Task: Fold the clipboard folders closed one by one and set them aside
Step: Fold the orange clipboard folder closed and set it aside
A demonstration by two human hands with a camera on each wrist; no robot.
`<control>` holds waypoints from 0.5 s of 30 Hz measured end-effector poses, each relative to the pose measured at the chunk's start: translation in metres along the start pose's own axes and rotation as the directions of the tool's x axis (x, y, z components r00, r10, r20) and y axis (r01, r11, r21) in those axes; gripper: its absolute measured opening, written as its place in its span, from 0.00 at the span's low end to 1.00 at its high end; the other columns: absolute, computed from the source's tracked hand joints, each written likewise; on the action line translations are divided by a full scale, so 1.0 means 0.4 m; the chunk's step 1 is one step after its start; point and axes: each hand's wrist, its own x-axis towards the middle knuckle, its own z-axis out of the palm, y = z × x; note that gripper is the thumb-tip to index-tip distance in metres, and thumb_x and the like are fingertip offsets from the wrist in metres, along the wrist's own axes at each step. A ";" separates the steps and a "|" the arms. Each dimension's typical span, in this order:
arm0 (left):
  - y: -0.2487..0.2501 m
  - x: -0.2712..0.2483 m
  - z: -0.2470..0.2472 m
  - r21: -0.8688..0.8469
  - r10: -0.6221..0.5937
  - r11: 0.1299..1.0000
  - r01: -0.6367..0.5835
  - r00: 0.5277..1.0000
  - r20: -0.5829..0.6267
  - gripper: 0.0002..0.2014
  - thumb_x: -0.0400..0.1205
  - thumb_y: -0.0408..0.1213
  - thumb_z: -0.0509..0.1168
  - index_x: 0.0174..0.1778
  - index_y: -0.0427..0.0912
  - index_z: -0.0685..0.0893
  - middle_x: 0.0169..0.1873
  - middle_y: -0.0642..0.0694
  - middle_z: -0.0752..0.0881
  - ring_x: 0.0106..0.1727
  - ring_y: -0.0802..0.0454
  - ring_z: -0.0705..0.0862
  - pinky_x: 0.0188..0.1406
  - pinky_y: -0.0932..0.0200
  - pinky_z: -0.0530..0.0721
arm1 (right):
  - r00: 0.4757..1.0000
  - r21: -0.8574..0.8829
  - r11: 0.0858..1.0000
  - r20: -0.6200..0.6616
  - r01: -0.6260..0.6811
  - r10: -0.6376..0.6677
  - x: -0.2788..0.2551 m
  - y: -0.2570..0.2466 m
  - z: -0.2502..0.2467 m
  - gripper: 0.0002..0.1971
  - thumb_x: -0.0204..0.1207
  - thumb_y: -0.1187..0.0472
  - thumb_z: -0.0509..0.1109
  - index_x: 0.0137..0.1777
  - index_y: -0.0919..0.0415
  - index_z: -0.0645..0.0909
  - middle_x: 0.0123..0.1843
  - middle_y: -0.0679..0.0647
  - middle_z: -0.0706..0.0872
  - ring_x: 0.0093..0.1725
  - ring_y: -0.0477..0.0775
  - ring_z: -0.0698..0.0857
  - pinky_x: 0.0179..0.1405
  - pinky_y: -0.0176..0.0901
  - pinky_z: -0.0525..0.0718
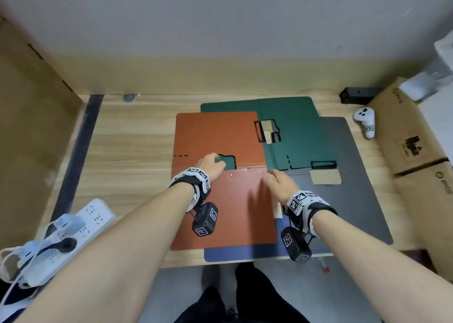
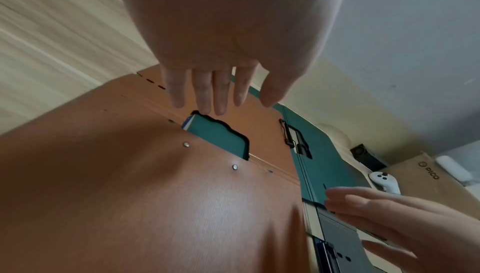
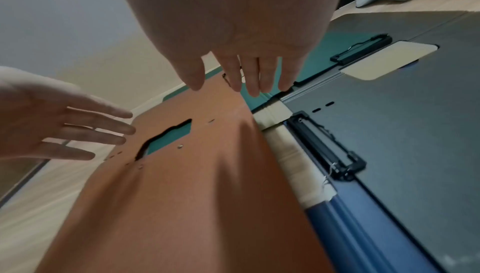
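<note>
Overhead, both hands' grip is slack, left hand [image 1: 210, 165] and right hand [image 1: 282, 183] empty above orange folder [image 1: 220, 136] lying unfolded.

Orange folder [image 1: 220, 136] tops green folder [image 1: 294, 116] (grey and blue beneath).

Office desk [image 1: 137, 126]: power strip [image 1: 73, 234], PICO boxes [image 1: 416, 138].

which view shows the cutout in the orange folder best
The left wrist view: the cutout sits near frame centre, its whole outline clear, green showing through, just below the left hand's fingertips. The head view shows it small and partly covered by that hand. The right wrist view shows it slantwise, as a narrow slit.
</note>
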 end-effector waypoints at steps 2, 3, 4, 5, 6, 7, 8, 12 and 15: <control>0.017 0.015 0.008 0.025 -0.004 1.000 0.003 1.000 0.024 0.26 0.82 0.42 0.60 0.78 0.45 0.72 0.76 0.44 0.77 0.74 0.41 0.76 0.72 0.49 0.73 | 1.000 -0.014 1.000 -0.011 -0.023 0.023 0.034 0.017 -0.017 0.25 0.82 0.51 0.58 0.75 0.66 0.72 0.73 0.65 0.78 0.72 0.63 0.77 0.71 0.52 0.73; 0.026 0.026 0.013 0.041 -0.008 0.999 0.007 0.999 0.037 0.26 0.82 0.42 0.60 0.78 0.45 0.72 0.76 0.44 0.76 0.75 0.41 0.76 0.73 0.48 0.73 | 0.999 -0.023 0.999 -0.008 -0.035 0.035 0.061 0.027 -0.025 0.24 0.82 0.52 0.59 0.72 0.67 0.73 0.71 0.65 0.80 0.69 0.64 0.79 0.68 0.52 0.75; 0.031 0.038 0.018 0.052 -0.015 0.999 0.013 0.999 0.044 0.26 0.82 0.41 0.59 0.78 0.46 0.72 0.76 0.44 0.76 0.75 0.42 0.76 0.73 0.48 0.73 | 0.999 -0.029 0.999 -0.003 -0.040 0.040 0.088 0.035 -0.034 0.23 0.82 0.52 0.60 0.70 0.67 0.75 0.67 0.65 0.82 0.65 0.64 0.80 0.64 0.51 0.77; 0.039 0.051 0.021 0.066 -0.029 0.998 0.025 0.998 0.052 0.26 0.82 0.41 0.59 0.78 0.46 0.72 0.76 0.44 0.76 0.75 0.41 0.75 0.73 0.47 0.73 | 0.999 -0.043 0.998 -0.003 -0.052 0.052 0.116 0.039 -0.044 0.22 0.81 0.52 0.60 0.68 0.67 0.76 0.65 0.65 0.83 0.63 0.64 0.81 0.62 0.51 0.78; 0.048 0.062 0.024 0.073 -0.044 0.997 0.040 0.998 0.054 0.25 0.82 0.41 0.59 0.78 0.46 0.72 0.76 0.44 0.76 0.75 0.41 0.75 0.73 0.47 0.73 | 0.998 -0.058 0.997 -0.010 -0.059 0.058 0.142 0.041 -0.053 0.21 0.81 0.52 0.60 0.66 0.66 0.77 0.64 0.64 0.83 0.62 0.64 0.81 0.60 0.51 0.78; 0.055 0.078 0.025 0.079 -0.058 0.995 0.054 0.997 0.051 0.25 0.82 0.41 0.59 0.78 0.46 0.72 0.76 0.44 0.77 0.75 0.41 0.76 0.73 0.48 0.73 | 0.998 -0.070 0.996 -0.018 -0.058 0.056 0.171 0.045 -0.062 0.20 0.80 0.53 0.60 0.66 0.65 0.78 0.64 0.64 0.84 0.63 0.64 0.81 0.60 0.51 0.78; 0.063 0.093 0.026 0.087 -0.073 0.994 0.068 0.996 0.046 0.25 0.83 0.41 0.59 0.78 0.46 0.73 0.76 0.44 0.77 0.74 0.41 0.76 0.72 0.49 0.73 | 0.999 -0.087 0.995 -0.026 -0.048 0.046 0.196 0.044 -0.071 0.20 0.80 0.53 0.61 0.65 0.64 0.78 0.64 0.64 0.84 0.63 0.64 0.81 0.60 0.51 0.78; 0.085 0.158 0.032 0.102 -0.103 0.990 0.100 0.995 0.020 0.24 0.84 0.40 0.60 0.78 0.43 0.72 0.76 0.44 0.77 0.74 0.43 0.78 0.71 0.52 0.73 | 0.999 -0.096 0.995 -0.041 0.000 -0.004 0.292 0.036 -0.101 0.21 0.78 0.52 0.61 0.68 0.58 0.78 0.65 0.59 0.84 0.64 0.61 0.82 0.61 0.51 0.80; 0.102 0.200 0.038 0.125 -0.113 0.986 0.114 0.993 -0.016 0.24 0.84 0.39 0.61 0.78 0.42 0.73 0.75 0.43 0.77 0.73 0.43 0.77 0.71 0.51 0.73 | 0.998 -0.106 0.993 -0.039 0.050 -0.054 0.348 0.027 -0.116 0.20 0.78 0.52 0.61 0.67 0.56 0.79 0.63 0.57 0.85 0.60 0.59 0.84 0.59 0.51 0.82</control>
